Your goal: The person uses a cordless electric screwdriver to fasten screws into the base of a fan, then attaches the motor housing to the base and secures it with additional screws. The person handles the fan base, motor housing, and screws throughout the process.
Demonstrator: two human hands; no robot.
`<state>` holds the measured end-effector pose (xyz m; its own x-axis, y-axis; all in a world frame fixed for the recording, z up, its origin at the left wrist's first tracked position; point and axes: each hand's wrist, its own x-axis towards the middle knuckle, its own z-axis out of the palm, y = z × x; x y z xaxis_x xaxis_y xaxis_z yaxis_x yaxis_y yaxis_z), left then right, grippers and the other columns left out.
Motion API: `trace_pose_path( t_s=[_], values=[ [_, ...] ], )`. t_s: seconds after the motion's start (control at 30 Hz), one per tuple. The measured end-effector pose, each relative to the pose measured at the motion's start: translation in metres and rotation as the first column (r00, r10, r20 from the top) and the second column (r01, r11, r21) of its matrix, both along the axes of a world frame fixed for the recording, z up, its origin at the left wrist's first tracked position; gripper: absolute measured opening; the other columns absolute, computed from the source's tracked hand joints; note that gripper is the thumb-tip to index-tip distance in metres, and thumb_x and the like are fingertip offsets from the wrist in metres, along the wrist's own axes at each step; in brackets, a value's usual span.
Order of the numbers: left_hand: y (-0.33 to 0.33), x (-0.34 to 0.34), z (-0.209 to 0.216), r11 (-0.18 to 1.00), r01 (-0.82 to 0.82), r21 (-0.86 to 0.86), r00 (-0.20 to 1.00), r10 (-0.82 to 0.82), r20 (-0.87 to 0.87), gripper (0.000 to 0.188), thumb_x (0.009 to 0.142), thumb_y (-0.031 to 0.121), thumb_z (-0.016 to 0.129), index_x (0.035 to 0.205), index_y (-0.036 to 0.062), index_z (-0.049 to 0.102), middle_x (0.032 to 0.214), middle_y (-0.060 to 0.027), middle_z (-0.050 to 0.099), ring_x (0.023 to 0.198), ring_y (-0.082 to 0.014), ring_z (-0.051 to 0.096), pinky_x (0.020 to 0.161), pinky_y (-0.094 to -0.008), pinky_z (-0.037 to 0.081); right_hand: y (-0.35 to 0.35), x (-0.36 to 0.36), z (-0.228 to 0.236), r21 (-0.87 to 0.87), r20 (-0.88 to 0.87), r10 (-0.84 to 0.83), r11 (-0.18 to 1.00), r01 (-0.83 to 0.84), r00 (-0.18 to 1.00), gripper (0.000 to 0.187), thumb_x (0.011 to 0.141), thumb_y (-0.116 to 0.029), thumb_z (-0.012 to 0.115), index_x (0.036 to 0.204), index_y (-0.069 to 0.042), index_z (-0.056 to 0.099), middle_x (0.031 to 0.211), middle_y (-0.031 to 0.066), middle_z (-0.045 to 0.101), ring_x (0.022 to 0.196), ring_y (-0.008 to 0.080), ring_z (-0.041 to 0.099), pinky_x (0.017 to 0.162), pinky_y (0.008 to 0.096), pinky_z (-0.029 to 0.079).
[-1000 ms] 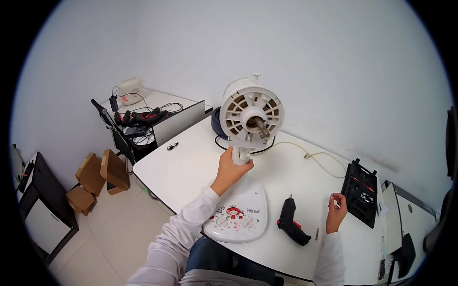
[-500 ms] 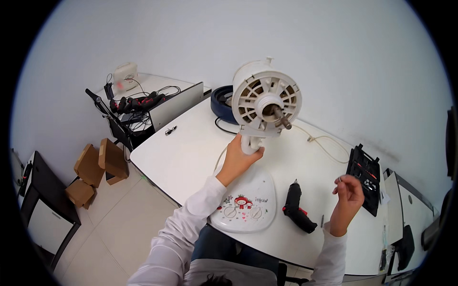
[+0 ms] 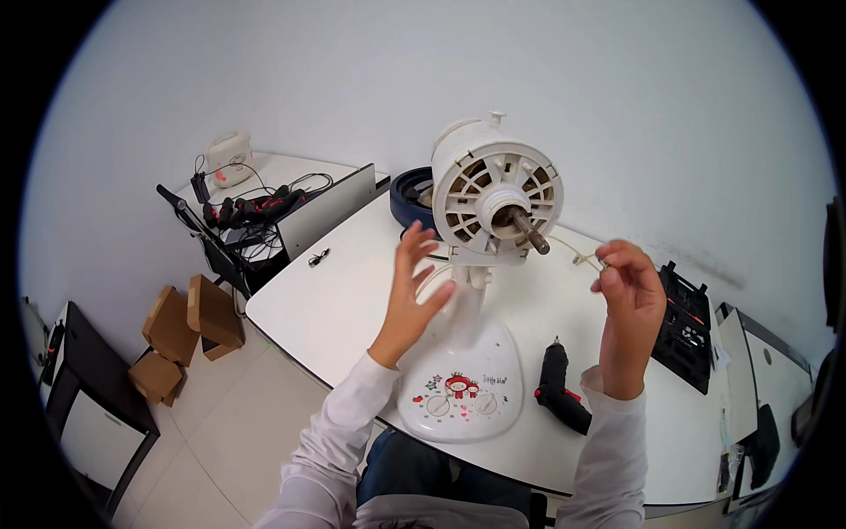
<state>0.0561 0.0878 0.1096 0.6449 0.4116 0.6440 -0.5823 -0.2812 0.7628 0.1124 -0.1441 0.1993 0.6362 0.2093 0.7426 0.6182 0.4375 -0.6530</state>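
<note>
A white fan motor housing (image 3: pixel 493 192) with a bare metal shaft stands on its neck above a white base (image 3: pixel 460 388) with printed dials, on a white table (image 3: pixel 335 300). My left hand (image 3: pixel 412 295) is open, fingers spread, just left of the neck and not gripping it. My right hand (image 3: pixel 627 291) is raised to the right of the shaft, its fingertips pinched on a small screw (image 3: pixel 604 264).
A black and red electric screwdriver (image 3: pixel 559 388) lies right of the base. A black bit case (image 3: pixel 686 326) sits at the right. A dark blue ring (image 3: pixel 412 196) lies behind the fan. A side desk (image 3: pixel 264 189) holds cables; cardboard boxes (image 3: pixel 189 322) stand on the floor.
My left hand has let go of the fan's neck and opened. My right hand rose from the table toward the motor shaft with something small pinched in it.
</note>
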Motion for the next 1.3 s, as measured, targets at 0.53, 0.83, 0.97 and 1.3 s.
trace_pose_path(
  t_s=[0.53, 0.83, 0.97, 1.3],
  values=[
    [-0.015, 0.019, 0.101, 0.954, -0.052, 0.294, 0.899, -0.083, 0.430, 0.050, 0.094, 0.035, 0.033, 0.135, 0.0062, 0.034, 0.143, -0.0156, 0.028, 0.132, -0.0296, 0.026, 0.107, -0.0404, 0.021, 0.056, 0.009, 0.009, 0.122, 0.177, 0.368, 0.912, -0.391, 0.913, 0.007, 0.083, -0.003, 0.060, 0.087, -0.005, 0.057, 0.141, 0.0233, 0.032, 0.133, 0.0313, 0.028, 0.107, 0.0435, 0.025],
    [-0.025, 0.015, 0.100, 0.977, -0.012, 0.214, 0.899, -0.083, 0.430, 0.051, 0.096, 0.037, 0.032, 0.135, 0.0046, 0.034, 0.139, -0.0126, 0.034, 0.126, -0.0236, 0.035, 0.105, -0.0344, 0.027, 0.053, 0.006, 0.009, 0.085, 0.206, 0.369, 0.916, -0.392, 0.906, 0.006, 0.083, 0.000, 0.059, 0.086, -0.004, 0.056, 0.143, 0.0232, 0.027, 0.134, 0.0312, 0.026, 0.105, 0.0434, 0.029],
    [-0.025, 0.016, 0.101, 0.977, -0.029, 0.211, 0.896, -0.068, 0.439, 0.047, 0.097, 0.033, 0.032, 0.135, 0.0045, 0.034, 0.138, -0.0109, 0.036, 0.123, -0.0214, 0.039, 0.102, -0.0329, 0.031, 0.054, 0.008, 0.006, 0.048, 0.220, 0.337, 0.934, -0.355, 0.916, 0.006, 0.083, 0.000, 0.058, 0.085, -0.005, 0.057, 0.143, 0.0220, 0.026, 0.134, 0.0315, 0.025, 0.104, 0.0436, 0.030],
    [-0.033, 0.013, 0.107, 0.984, -0.029, 0.176, 0.899, -0.051, 0.434, 0.045, 0.098, 0.032, 0.033, 0.134, 0.0046, 0.035, 0.135, -0.0101, 0.039, 0.118, -0.0196, 0.044, 0.100, -0.0309, 0.034, 0.055, 0.010, 0.009, 0.045, 0.209, 0.327, 0.938, -0.343, 0.922, 0.006, 0.082, 0.000, 0.060, 0.085, -0.005, 0.058, 0.144, 0.0216, 0.026, 0.134, 0.0321, 0.026, 0.104, 0.0438, 0.030]
  ],
)
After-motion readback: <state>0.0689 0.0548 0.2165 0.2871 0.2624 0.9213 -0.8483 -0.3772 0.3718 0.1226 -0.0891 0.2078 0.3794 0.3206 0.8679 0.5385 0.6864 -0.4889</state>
